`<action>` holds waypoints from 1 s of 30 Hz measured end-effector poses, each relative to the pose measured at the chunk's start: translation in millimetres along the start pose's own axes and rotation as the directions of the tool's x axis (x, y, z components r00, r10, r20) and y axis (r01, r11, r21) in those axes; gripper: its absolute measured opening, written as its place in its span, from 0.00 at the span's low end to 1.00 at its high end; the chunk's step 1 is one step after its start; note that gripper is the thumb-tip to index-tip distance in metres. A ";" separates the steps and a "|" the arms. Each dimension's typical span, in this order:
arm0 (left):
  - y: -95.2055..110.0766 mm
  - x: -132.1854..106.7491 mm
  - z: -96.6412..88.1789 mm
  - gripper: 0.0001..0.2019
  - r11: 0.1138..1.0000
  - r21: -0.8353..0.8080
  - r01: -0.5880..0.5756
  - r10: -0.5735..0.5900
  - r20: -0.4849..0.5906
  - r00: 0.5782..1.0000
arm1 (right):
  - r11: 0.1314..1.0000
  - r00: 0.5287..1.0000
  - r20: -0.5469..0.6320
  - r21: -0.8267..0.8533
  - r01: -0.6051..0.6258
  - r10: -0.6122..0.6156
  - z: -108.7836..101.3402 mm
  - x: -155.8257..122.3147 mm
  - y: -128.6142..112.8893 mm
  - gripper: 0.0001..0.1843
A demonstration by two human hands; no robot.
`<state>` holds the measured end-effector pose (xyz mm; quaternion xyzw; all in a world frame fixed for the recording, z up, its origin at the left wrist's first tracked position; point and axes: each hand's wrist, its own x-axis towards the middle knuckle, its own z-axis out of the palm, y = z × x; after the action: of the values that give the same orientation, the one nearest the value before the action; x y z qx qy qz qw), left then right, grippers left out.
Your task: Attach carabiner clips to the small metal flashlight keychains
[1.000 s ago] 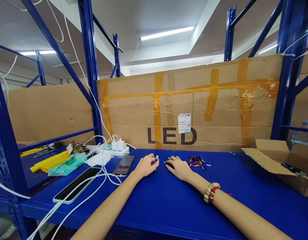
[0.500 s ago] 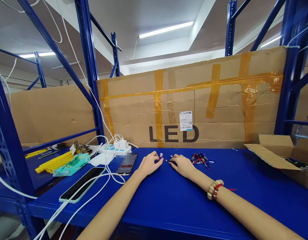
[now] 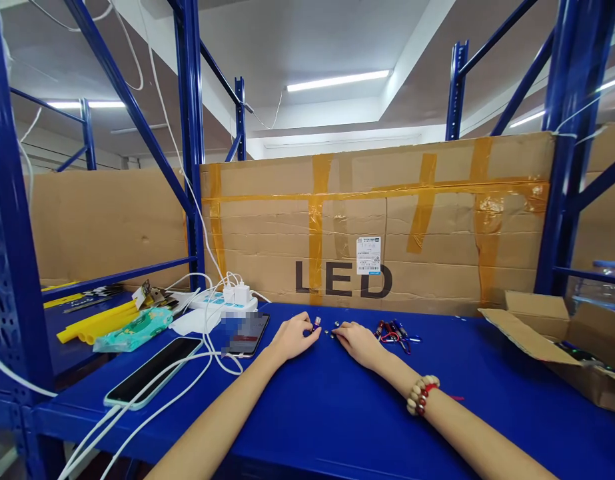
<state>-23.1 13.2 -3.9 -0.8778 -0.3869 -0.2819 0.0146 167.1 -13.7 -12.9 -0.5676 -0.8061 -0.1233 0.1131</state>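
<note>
My left hand (image 3: 293, 339) rests over the blue shelf top, thumb and forefinger closed around a small metal tube (image 3: 317, 322) with a silvery end. Facing it, my right hand (image 3: 358, 341) has its fingertips pinched down at the surface; whatever is in them is too small to name. Tiny silvery round pieces (image 3: 326, 332) lie between the two hands. To the right of my right hand sits a loose pile of small red, blue and purple metal tubes (image 3: 397, 333) with a red cord among them.
At left lie a phone with a pale green case (image 3: 154, 372), a second phone (image 3: 254, 330), white cables, a power strip (image 3: 244, 305), a teal packet (image 3: 134, 330) and yellow tubes (image 3: 97, 320). An open cardboard box (image 3: 580, 373) stands right; a large carton (image 3: 267, 233) forms the back.
The camera view has tilted and shifted slightly, so the carton sits lower. My hands remain close together, with the right fingertips a little nearer the small silvery pieces.
</note>
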 end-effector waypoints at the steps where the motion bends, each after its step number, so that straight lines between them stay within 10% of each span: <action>1: -0.8 0.0 0.5 0.19 1.000 -0.003 0.002 -0.002 -0.004 1.000 | 1.000 1.000 0.002 0.005 0.002 -0.002 -0.8 -0.4 -1.0 0.18; 30: -5.2 3.4 3.6 0.19 0.999 -0.041 -0.010 0.012 0.057 0.998 | 0.999 1.000 0.000 0.043 -0.018 0.018 -8.8 -4.5 -3.2 0.18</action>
<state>-23.0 20.0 -6.2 -0.8878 -0.3766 -0.2643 -0.0130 165.9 -21.7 -6.3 -0.5722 -0.8035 -0.1050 0.1267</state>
